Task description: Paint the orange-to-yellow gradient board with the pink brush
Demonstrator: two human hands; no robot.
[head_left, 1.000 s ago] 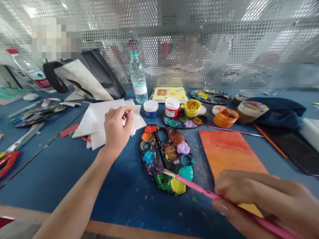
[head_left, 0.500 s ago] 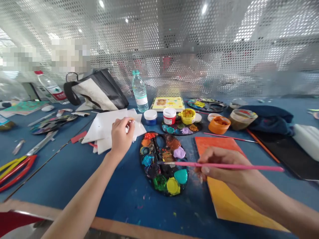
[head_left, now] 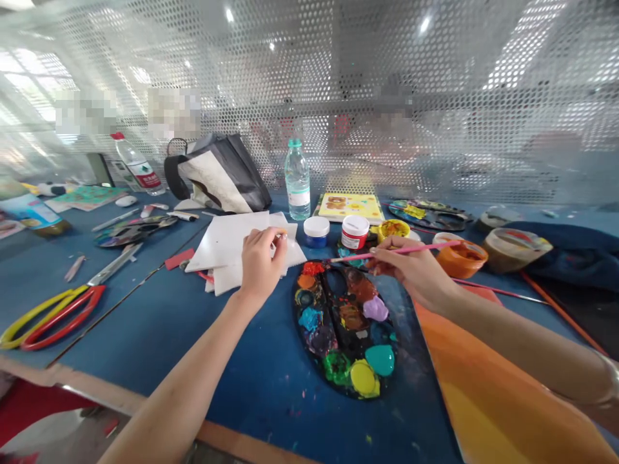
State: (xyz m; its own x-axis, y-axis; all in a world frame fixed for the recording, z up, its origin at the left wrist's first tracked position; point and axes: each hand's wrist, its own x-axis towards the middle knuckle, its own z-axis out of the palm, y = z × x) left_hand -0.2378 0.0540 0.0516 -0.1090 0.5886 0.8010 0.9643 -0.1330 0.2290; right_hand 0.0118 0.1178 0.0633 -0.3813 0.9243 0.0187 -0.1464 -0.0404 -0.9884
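Note:
My right hand [head_left: 409,267] is closed round a slim pink paintbrush [head_left: 416,249]. The brush points left, its tip above the back edge of the black palette [head_left: 345,335], close to the red paint [head_left: 313,268]. Dabs of blue, green, yellow, turquoise, lilac and brown fill the palette. My left hand [head_left: 262,258] rests over white paper sheets [head_left: 227,241] with its fingers curled together; what they hold, if anything, is hidden. Beneath my right forearm lies an orange-to-yellow painted sheet [head_left: 483,367], partly covered.
Paint jars in blue [head_left: 316,232], red [head_left: 354,232] and orange [head_left: 461,259] stand behind the palette. A water bottle [head_left: 297,183] and a black bag [head_left: 227,171] are farther back. Scissors [head_left: 72,309] lie at left, and a murky water tub [head_left: 515,250] stands at right.
My right hand has moved back and the brush tip has gone from the palette's middle to its back edge. My left hand stays at the paper. The view has shifted left.

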